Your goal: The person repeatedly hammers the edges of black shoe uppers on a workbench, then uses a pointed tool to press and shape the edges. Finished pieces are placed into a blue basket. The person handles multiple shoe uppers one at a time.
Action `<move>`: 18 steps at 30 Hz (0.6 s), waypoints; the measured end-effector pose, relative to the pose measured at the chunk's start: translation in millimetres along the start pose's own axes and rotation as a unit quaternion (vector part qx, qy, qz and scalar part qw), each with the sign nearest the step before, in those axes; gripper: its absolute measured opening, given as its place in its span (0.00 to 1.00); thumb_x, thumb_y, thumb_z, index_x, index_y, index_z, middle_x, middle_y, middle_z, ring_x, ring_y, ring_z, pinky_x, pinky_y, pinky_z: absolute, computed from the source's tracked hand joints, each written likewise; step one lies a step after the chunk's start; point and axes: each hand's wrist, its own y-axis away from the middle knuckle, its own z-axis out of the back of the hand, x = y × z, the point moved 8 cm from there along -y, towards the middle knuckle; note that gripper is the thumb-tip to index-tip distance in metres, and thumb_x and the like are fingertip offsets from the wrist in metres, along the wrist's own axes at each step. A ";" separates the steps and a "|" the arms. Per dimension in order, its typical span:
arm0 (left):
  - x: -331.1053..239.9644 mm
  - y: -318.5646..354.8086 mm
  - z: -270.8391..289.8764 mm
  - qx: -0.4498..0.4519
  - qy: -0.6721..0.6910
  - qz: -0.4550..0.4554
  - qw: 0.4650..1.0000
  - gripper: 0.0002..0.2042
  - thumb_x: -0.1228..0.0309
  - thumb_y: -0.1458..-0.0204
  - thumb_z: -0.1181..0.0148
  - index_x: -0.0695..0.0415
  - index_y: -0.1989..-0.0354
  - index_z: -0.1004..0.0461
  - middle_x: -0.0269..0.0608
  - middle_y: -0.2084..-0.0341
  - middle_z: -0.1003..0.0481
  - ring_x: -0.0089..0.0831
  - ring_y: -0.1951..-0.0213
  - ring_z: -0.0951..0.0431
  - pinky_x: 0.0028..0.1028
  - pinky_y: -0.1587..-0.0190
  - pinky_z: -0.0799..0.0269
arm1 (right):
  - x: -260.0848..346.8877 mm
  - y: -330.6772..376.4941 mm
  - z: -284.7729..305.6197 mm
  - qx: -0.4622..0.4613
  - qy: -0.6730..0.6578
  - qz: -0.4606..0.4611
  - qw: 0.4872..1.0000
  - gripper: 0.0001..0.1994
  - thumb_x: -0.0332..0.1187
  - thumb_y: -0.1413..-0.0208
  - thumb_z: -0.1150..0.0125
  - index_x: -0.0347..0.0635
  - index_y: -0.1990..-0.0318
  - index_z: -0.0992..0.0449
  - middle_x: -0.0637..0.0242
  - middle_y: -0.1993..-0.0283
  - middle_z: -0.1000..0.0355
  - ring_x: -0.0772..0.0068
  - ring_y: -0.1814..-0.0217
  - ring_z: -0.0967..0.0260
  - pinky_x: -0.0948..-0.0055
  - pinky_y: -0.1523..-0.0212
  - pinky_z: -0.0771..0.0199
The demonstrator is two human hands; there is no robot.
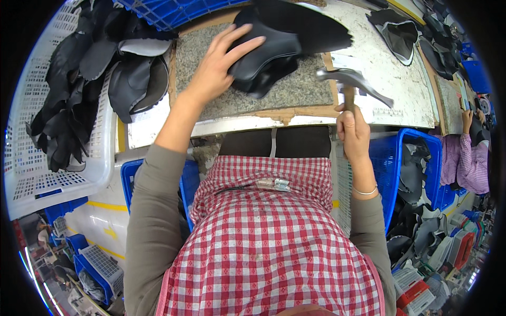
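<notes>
My left hand (221, 60) grips the left side of a black leather shoe upper (279, 47), its fingers spread over the top and its thumb partly hidden. The upper is slightly blurred and lies over a grey speckled stone slab (203, 45); whether it fully rests there I cannot tell. To the right, my right hand (354, 129) is closed around the wooden handle of a hammer (356, 79). The metal head is raised at the slab's right edge, apart from the leather, with its thin curved end pointing right.
A white plastic basket (100, 176) heaped with black leather pieces (68, 105) stands at left. Blue crates (392, 158) flank my lap. More leather uppers (395, 37) lie on the white table (363, 31) at far right, where another person in a purple checked sleeve (472, 158) works.
</notes>
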 end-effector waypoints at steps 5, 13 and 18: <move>-7.2 -49.7 -30.5 0.126 0.028 -0.051 0.990 0.18 0.65 0.39 0.39 0.34 0.41 0.22 0.36 0.47 0.19 0.42 0.46 0.19 0.42 0.44 0.23 | 32.0 -17.7 -40.7 0.125 0.387 0.086 0.910 0.16 0.43 0.31 0.42 0.35 0.56 0.26 0.44 0.76 0.26 0.36 0.71 0.24 0.51 0.75 0.26; 5.1 -82.9 -39.3 0.256 0.182 0.080 0.946 0.18 0.60 0.36 0.43 0.48 0.41 0.21 0.52 0.50 0.19 0.52 0.49 0.19 0.41 0.45 0.25 | 55.1 -62.6 -85.7 0.214 0.443 0.040 0.870 0.21 0.47 0.30 0.46 0.33 0.59 0.27 0.43 0.76 0.25 0.38 0.72 0.24 0.50 0.70 0.23; 8.9 -81.0 -39.8 0.234 0.192 0.099 0.948 0.18 0.59 0.36 0.41 0.49 0.40 0.22 0.52 0.50 0.19 0.48 0.49 0.18 0.38 0.44 0.26 | 56.6 -68.7 -73.9 0.161 0.434 0.063 0.884 0.22 0.48 0.30 0.46 0.33 0.59 0.27 0.46 0.78 0.25 0.39 0.74 0.24 0.51 0.74 0.24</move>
